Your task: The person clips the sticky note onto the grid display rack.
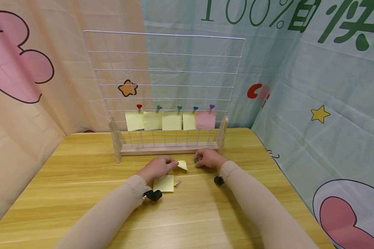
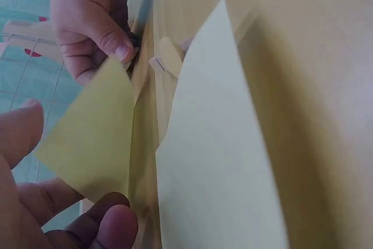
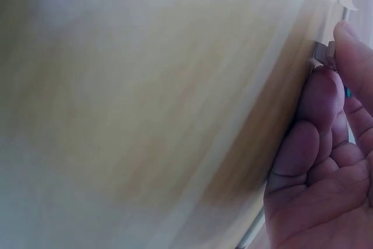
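My left hand (image 1: 158, 168) holds a yellow sticky note (image 1: 183, 165) over the table, in front of the rack. In the left wrist view the raised note (image 2: 93, 138) stands between fingers and thumb, tilted on its corner. To its right, my right hand (image 1: 209, 158) pinches a small wooden clothespin (image 3: 324, 53) with a teal heart (image 1: 196, 160) between thumb and forefinger, low over the tabletop. Another yellow sticky note (image 1: 165, 184) lies on the table below my left hand, with a second small clothespin (image 1: 178, 183) beside its right edge.
A white wire grid (image 1: 165, 71) stands upright in a wooden base (image 1: 168, 150) behind my hands. Several yellow notes (image 1: 172, 121) and one pink note (image 1: 205, 120) hang along it from heart clothespins. Printed curtains (image 1: 299, 79) enclose the wooden table (image 1: 65, 180).
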`<action>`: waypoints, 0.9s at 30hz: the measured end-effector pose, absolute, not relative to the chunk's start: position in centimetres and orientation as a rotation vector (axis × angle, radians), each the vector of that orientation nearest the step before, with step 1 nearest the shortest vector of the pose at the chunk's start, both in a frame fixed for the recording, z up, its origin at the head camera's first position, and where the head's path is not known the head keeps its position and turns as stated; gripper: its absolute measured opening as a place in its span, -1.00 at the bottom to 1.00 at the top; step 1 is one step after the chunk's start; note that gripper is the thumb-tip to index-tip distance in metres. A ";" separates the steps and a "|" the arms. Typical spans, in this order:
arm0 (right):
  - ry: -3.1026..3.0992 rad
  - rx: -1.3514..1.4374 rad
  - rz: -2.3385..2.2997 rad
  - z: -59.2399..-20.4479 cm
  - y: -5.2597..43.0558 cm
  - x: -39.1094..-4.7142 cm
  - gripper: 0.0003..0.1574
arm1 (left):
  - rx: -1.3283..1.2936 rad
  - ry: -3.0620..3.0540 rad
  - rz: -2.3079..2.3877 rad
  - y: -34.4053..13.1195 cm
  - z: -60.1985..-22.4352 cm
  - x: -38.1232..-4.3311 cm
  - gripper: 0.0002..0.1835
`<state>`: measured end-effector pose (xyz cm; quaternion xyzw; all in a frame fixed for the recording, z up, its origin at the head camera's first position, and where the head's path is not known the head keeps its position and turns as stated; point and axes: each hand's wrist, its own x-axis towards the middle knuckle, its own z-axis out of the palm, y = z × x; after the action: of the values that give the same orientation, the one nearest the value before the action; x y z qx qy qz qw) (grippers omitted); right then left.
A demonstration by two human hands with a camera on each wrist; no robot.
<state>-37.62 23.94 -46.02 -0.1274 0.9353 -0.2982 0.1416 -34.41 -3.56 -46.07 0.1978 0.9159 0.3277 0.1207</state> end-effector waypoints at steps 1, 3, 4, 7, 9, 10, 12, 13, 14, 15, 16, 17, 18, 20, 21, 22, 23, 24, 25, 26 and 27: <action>2.703 -0.372 -0.856 -46.0 24.0 -37.6 -0.75 | 0.576 2.677 0.961 -3.5 -46.1 -34.4 -0.57; 2.707 -0.376 -0.848 -46.0 24.0 -37.6 -0.75 | 0.563 2.678 0.972 -3.3 -46.1 -34.4 -0.56; 2.706 -0.377 -0.849 -46.0 24.0 -37.6 -0.75 | 0.558 2.680 0.977 -3.2 -46.1 -34.4 -0.56; 2.702 -0.371 -0.846 -46.0 24.0 -37.7 -0.75 | 0.542 2.674 0.987 -3.0 -46.1 -34.4 -0.57; 2.699 -0.369 -0.846 -46.0 24.0 -37.7 -0.75 | 0.534 2.678 0.988 -3.0 -46.0 -34.4 -0.57; 2.697 -0.372 -0.846 -46.1 24.0 -37.7 -0.75 | 0.528 2.684 0.986 -2.9 -46.0 -34.4 -0.55; 2.695 -0.380 -0.838 -46.1 24.0 -37.7 -0.75 | 0.521 2.688 0.993 -2.9 -45.9 -34.3 -0.52; 2.695 -0.385 -0.837 -46.1 24.0 -37.7 -0.75 | 0.519 2.690 1.003 -2.9 -45.9 -34.3 -0.51; 2.695 -0.388 -0.832 -46.0 24.0 -37.7 -0.74 | 0.516 2.696 1.013 -2.8 -45.8 -34.3 -0.50; 2.695 -0.388 -0.831 -46.0 24.0 -37.7 -0.74 | 0.513 2.699 1.023 -2.8 -45.8 -34.3 -0.50; 2.695 -0.389 -0.829 -46.0 24.0 -37.7 -0.74 | 0.515 2.705 1.029 -2.8 -45.8 -34.3 -0.51; 2.698 -0.388 -0.825 -46.0 24.0 -37.7 -0.74 | 0.513 2.710 1.036 -2.8 -45.8 -34.3 -0.54; 2.700 -0.386 -0.824 -45.9 24.0 -37.6 -0.74 | 0.509 2.726 1.040 -2.8 -45.8 -34.3 -0.57; 2.707 -0.391 -0.810 -45.8 24.0 -37.6 -0.75 | 0.503 2.756 1.052 -2.7 -45.8 -34.4 -0.64; 2.710 -0.395 -0.805 -45.8 23.9 -37.5 -0.75 | 0.500 2.773 1.057 -2.7 -45.9 -34.4 -0.68; 2.712 -0.403 -0.798 -45.7 23.9 -37.5 -0.75 | 0.498 2.792 1.065 -2.7 -45.9 -34.5 -0.72; 2.713 -0.409 -0.794 -45.7 23.8 -37.4 -0.76 | 0.495 2.804 1.079 -2.7 -46.0 -34.5 -0.75; 2.714 -0.414 -0.789 -45.6 23.8 -37.4 -0.76 | 0.496 2.816 1.095 -2.7 -46.0 -34.6 -0.77; 2.716 -0.422 -0.785 -45.6 23.7 -37.3 -0.76 | 0.501 2.824 1.113 -2.8 -46.0 -34.5 -0.79; 2.714 -0.424 -0.789 -45.6 23.7 -37.3 -0.77 | 0.509 2.829 1.134 -2.8 -45.9 -34.5 -0.81; 2.713 -0.423 -0.789 -45.6 23.7 -37.3 -0.77 | 0.519 2.832 1.154 -2.9 -45.8 -34.5 -0.82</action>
<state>-37.26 23.66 -45.57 -0.1465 0.9401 -0.2733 0.1418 -34.49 -2.87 -45.81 0.1675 0.9128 0.3720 0.0200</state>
